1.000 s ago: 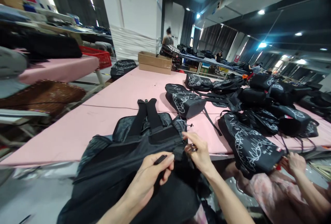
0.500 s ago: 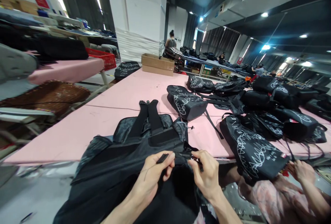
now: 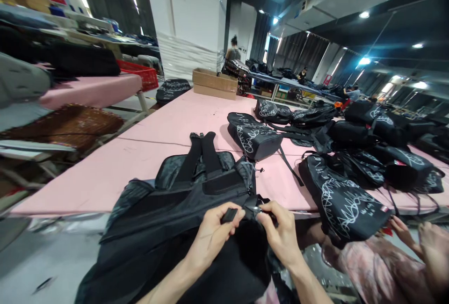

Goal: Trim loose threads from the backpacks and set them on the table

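Head view shows a black bag [image 3: 157, 220] lying on the near edge of the pink worktop [image 3: 168, 131]. At the bag's near side, the left hand [image 3: 213, 236] pinches a small black tab [image 3: 229, 215]. Just beside it, the right hand [image 3: 282, 236] pinches a little shiny zip pull [image 3: 257, 210]. Right of the black bag lies a printed bag [image 3: 342, 201], with another person's hand [image 3: 403, 231] near it.

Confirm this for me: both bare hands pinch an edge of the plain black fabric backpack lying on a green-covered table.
Wrong in one respect: the table cover is pink, not green, as the head view shows. The rest stands: the left hand and the right hand both pinch an edge of the plain black fabric backpack lying on it.
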A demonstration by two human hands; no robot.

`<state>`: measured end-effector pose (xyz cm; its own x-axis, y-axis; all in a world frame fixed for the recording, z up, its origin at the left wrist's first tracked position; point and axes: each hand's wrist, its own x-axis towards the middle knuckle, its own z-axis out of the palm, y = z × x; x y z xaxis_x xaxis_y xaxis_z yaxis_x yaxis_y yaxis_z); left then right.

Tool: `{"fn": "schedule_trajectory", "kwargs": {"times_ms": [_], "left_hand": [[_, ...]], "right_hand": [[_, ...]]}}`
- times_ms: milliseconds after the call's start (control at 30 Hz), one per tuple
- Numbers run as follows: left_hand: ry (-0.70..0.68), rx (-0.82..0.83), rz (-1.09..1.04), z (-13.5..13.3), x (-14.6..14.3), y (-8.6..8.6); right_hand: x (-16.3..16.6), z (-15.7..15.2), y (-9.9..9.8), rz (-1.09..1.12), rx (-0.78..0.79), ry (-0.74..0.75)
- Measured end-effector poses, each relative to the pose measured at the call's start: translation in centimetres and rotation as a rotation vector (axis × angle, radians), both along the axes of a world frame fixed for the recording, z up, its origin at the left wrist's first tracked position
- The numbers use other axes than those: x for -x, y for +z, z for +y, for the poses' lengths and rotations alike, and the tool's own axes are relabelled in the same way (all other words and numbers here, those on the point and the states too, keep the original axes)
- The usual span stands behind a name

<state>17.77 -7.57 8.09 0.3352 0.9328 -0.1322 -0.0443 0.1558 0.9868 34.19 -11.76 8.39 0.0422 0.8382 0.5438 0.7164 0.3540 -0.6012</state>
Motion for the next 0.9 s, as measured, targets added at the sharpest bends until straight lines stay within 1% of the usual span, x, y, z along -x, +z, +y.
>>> {"fn": "schedule_trajectory", "kwargs": {"times_ms": [67,167,233,267,300,333,400,467,500,567,633,733,900], "left_hand": [[-0.027,-0.006,-0.023,0.0,0.2,0.0],[-0.066,-0.037,-0.042,0.0,0.3,-0.1],[-0.092,-0.106,-0.01,0.1,0.3,-0.1],[-0.083,-0.17,0.01,0.2,0.2,0.0],[-0.059,-0.246,0.028,0.3,0.2,0.0],[-0.025,-0.322,0.043,0.4,0.2,0.1],[0.034,-0.41,0.062,0.5,0.3,0.2],[0.045,-0.38,0.094,0.5,0.4,0.3],[0.039,-0.34,0.115,0.5,0.4,0.4],[0.029,-0.273,0.143,0.5,0.4,0.5],[0.025,-0.237,0.141,0.5,0.2,0.7],[0.051,-0.201,0.122,0.6,-0.3,0.6],[0.118,-0.191,0.145,0.4,-0.7,-0.4]], "right_hand": [[0.0,0.0,0.0,0.067,0.008,0.013],[0.5,0.1,0.0,-0.029,-0.094,0.096],[1.1,0.4,0.1,-0.049,-0.132,0.147],[1.4,0.6,0.2,-0.002,-0.115,0.163],[1.6,0.9,0.2,0.08,-0.065,0.175],[1.7,1.1,0.3,0.184,0.02,0.186],[1.8,1.7,0.3,0.413,0.226,0.209],[1.7,2.1,0.2,0.616,0.391,0.245],[1.6,2.2,0.0,0.692,0.442,0.265],[1.4,2.3,-0.2,0.772,0.485,0.288],[1.2,2.3,-0.4,0.779,0.477,0.271],[1.4,2.4,-0.4,0.729,0.423,0.181],[1.7,2.4,-0.4,0.629,0.391,0.042]]}}
